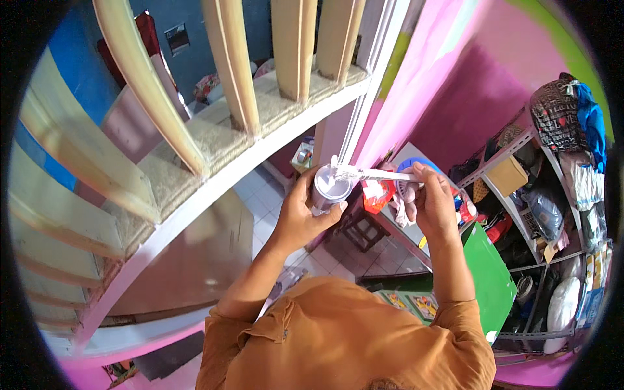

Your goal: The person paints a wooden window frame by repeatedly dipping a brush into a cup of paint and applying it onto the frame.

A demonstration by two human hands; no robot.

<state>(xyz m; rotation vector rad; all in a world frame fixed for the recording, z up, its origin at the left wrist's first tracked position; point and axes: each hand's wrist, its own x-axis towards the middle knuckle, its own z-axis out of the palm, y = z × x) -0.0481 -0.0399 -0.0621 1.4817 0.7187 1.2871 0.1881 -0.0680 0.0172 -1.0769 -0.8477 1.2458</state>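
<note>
My left hand (301, 214) is wrapped round a small pale grey can (325, 200) of white paint, held upright in front of my chest. Its thumb presses on the can's near right side. In my right hand (435, 200) is a white paintbrush (385, 175), pinched near the handle's end. The brush lies almost level, and its white, paint-coated head is over the can's rim. Whether the bristles touch the rim, I cannot tell.
Cream balusters (234, 71) on a white-edged ledge (273, 127) curve along the left. A pink wall (448, 84) rises ahead. Below stand a cluttered table and a dark wooden stool (364, 232). At right are a green panel (487, 279) and a metal shelf (507, 153) packed with bags.
</note>
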